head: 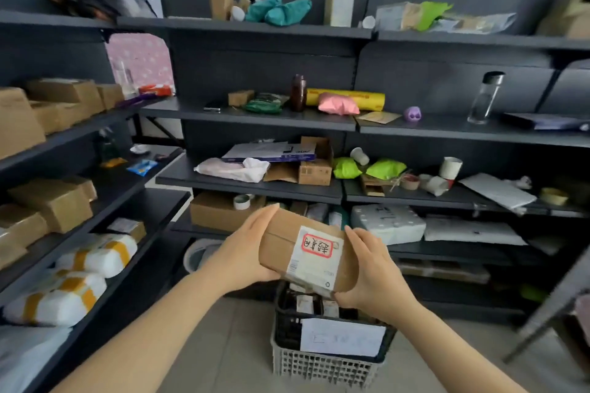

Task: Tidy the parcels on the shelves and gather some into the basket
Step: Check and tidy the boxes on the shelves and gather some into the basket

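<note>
I hold a brown cardboard parcel [281,242] with a white label and red-framed writing, in front of me above the basket. My left hand [245,249] grips its left end, fingers along the top edge. My right hand [372,274] grips its right end from the side and below. The basket [319,364], black above with a grey lattice wall, stands on the floor directly under the parcel; a white sheet lies at its front and several small parcels show inside.
Dark metal shelves [255,188] fill the back wall, cluttered with boxes, green and pink bags, cups, tape rolls and bottles. Left shelves [105,201] carry cardboard boxes and white parcels with yellow tape [95,254]. A grey metal frame [549,306] leans at right.
</note>
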### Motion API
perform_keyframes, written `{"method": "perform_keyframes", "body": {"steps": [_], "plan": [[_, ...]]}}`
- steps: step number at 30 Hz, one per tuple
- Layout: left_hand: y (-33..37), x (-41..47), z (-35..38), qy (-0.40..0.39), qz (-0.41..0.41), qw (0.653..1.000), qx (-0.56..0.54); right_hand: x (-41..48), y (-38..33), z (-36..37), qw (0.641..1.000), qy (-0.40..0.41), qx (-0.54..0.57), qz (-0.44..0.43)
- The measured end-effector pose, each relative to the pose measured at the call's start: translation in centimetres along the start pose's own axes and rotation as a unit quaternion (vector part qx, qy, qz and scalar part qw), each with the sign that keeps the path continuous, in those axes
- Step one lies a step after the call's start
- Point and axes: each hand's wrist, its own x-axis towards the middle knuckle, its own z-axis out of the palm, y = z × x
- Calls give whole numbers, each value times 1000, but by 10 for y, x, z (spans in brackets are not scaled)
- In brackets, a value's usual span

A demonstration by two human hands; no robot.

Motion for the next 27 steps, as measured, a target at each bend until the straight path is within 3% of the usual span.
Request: {"method": "perform_keyframes", "body": {"steps": [3, 7, 10, 13, 19, 22, 27], "plan": [[19, 39, 38, 28, -46, 993, -102, 0, 37, -4, 989, 90, 45, 107], [30, 90, 91, -29, -91, 968, -230, 15, 76, 11, 940, 95, 181, 272], [32, 132, 123, -82, -105, 943, -305, 35, 101, 26, 916, 103, 200, 331], [32, 178, 152, -130, -112, 908, -382, 66, 124, 39, 917, 111, 158, 349], [1, 281, 203, -144, -97, 903, -392, 161, 175, 74, 904, 53, 215, 366], [-23, 324, 221, -164, -101, 918, -345, 196, 202, 80, 885, 24, 279, 371], [-55, 374, 251, -188, -108, 945, -244, 221, 241, 103, 798, -31, 443, 408]]}}
